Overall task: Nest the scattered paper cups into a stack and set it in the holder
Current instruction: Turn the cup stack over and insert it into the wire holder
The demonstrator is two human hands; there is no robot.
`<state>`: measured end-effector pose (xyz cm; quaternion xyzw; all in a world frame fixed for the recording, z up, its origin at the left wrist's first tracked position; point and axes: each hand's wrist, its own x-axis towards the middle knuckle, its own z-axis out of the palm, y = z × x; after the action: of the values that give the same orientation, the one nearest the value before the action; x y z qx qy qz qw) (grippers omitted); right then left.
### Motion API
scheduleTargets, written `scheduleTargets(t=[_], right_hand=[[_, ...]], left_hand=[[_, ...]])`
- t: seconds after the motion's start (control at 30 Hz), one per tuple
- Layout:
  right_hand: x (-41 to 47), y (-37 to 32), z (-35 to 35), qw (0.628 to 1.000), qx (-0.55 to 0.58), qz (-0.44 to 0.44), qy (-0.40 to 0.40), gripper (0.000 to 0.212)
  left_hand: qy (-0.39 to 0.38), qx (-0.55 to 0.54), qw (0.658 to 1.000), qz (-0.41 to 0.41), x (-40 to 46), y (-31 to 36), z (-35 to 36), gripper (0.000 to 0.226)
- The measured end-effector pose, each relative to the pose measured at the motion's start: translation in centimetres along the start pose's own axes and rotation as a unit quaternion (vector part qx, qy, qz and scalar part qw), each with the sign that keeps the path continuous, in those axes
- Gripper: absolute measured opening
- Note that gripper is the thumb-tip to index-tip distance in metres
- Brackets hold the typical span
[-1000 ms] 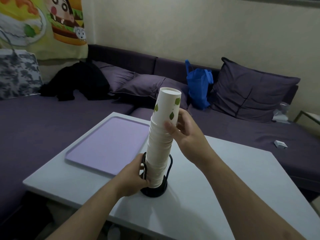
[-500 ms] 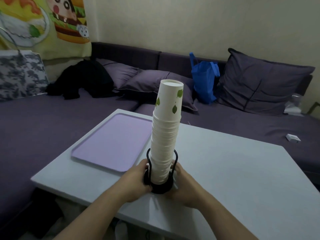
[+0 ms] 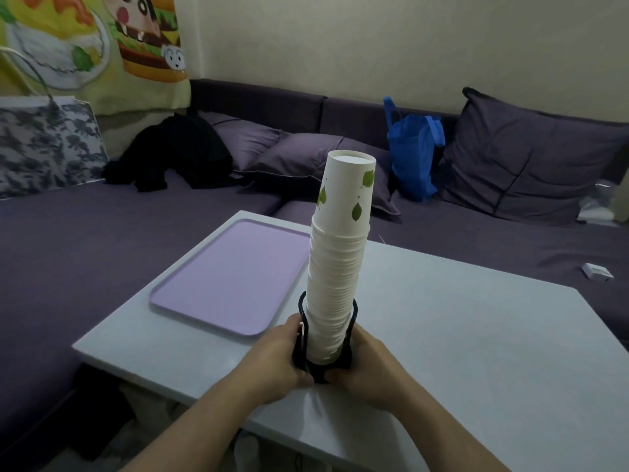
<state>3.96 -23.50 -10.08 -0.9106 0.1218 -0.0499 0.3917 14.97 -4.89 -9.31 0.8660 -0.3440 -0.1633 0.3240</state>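
Table point(image 3: 476, 352): one, white.
Tray point(image 3: 231, 277): one, lilac, lying on the table's left part.
Cup stack point(image 3: 335, 277): one, upside down, standing in the holder; single cups uncountable.
Holder point(image 3: 318, 369): one, black wire, on the table.
Left hand point(image 3: 275, 366): curled round the holder base.
Right hand point(image 3: 371, 369): curled round the base opposite.
Change: both hands unchanged from half a second ago.

Two bare forearms are seen from the lower edge, no sleeves in view. Left hand point(image 3: 272, 364) and right hand point(image 3: 366, 369) are uncovered: no gloves, rings, watch or wristband are worn.
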Motion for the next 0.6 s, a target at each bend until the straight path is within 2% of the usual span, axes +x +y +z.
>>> scheduleTargets(t=[0.17,0.4,0.5,0.6], right_hand=[[0.2,0.6,-0.4,0.999,0.046,0.023,-0.009,0.089],[0.1,0.8,-0.9,0.999,0.001,0.025,-0.020,0.089],[-0.1,0.7,-1.1,0.999,-0.014,0.019,-0.029,0.088],[-0.4,-0.6,-1.4,0.998,-0.037,-0.003,-0.044,0.077]], left_hand=[[-0.010,-0.016,1.000,-0.005,-0.1,0.3,-0.4,0.083],[-0.027,-0.020,0.999,-0.011,-0.2,0.5,-0.9,0.072],[-0.025,-0.009,1.000,-0.006,-0.3,0.6,-0.8,0.077],[-0.020,-0.009,1.000,0.006,-0.3,0.5,-0.7,0.087]])
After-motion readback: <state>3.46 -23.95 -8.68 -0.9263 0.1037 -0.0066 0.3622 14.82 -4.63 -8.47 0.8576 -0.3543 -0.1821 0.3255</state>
